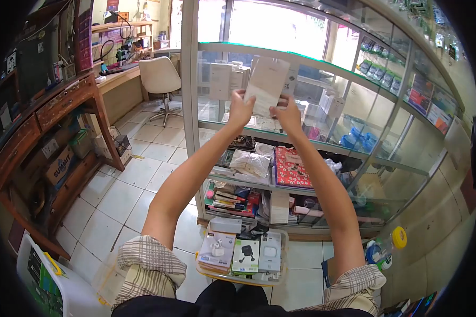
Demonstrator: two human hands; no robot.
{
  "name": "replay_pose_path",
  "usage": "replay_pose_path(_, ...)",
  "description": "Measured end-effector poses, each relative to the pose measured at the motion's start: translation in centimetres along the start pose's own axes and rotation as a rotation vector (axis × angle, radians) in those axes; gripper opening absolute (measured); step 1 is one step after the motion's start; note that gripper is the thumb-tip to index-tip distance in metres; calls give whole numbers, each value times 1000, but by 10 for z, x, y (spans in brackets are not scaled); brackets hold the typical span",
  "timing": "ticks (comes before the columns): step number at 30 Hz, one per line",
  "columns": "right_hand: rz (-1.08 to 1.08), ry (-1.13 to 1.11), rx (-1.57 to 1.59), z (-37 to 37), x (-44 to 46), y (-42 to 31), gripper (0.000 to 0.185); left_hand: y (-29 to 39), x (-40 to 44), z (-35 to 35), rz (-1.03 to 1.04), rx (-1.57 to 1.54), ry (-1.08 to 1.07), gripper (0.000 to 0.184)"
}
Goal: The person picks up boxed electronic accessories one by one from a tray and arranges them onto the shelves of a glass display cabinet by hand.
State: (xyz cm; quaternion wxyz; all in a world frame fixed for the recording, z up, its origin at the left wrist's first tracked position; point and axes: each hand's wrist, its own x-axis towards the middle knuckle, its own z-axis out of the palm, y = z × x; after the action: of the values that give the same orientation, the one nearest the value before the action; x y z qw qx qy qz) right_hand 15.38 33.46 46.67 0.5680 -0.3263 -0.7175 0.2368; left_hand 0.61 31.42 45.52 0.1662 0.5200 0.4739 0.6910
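In the head view both my arms reach forward to a glass display cabinet. A flat white box stands upright between my hands, with faint print near its top. My left hand is closed on its lower left side, thumb on the near face. My right hand grips its lower right corner. More white boxes stand on the shelf behind and to the left. Below me, a clear plastic bin holds several boxed gadgets, among them an earbuds box and a green-and-white box.
A red patterned box and wrapped packets fill the cabinet's lower shelf. To the left stand a wooden desk and a white swivel chair. A white tub is at lower left; a yellow-lidded jar is at right.
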Motion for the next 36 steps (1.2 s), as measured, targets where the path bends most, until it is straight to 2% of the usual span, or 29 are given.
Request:
replay_pose_path(2,73,24,63,10,19,12,39,-2,19,9,15,95,21,41)
replay_pose_path(4,-65,109,-187,22,46,46,38,-19,42,17,-15,305,-29,43)
replay_pose_path(6,-10,84,-186,32,67,66,36,-29,54,23,-59,416,-24,43)
replay_pose_path(8,62,92,-204,43,85,84,33,-34,60,32,-96,712,81,44)
replay_pose_path(12,-76,63,-221,54,102,94,32,-52,77,38,-113,677,117,46)
replay_pose_path(15,-158,103,-348,69,115,109,32,-65,88,42,-76,621,42,48)
replay_pose_path(20,-51,180,-208,80,110,99,43,-70,83,54,57,484,43,61)
replay_pose_path(22,-41,149,-210,80,105,99,42,-85,85,56,124,480,19,63)
replay_pose_path(25,-36,94,-221,80,105,102,40,-96,90,59,189,416,-17,57)
replay_pose_path(27,-37,71,-230,83,103,99,39,-95,90,56,218,537,-148,51)
replay_pose_path(30,39,121,-259,87,101,89,41,-91,85,57,275,564,-28,47)
replay_pose_path(33,150,34,-285,86,103,84,45,-96,89,56,373,656,-28,47)
replay_pose_path(36,226,52,-174,84,102,82,46,-98,87,59,305,547,-152,46)
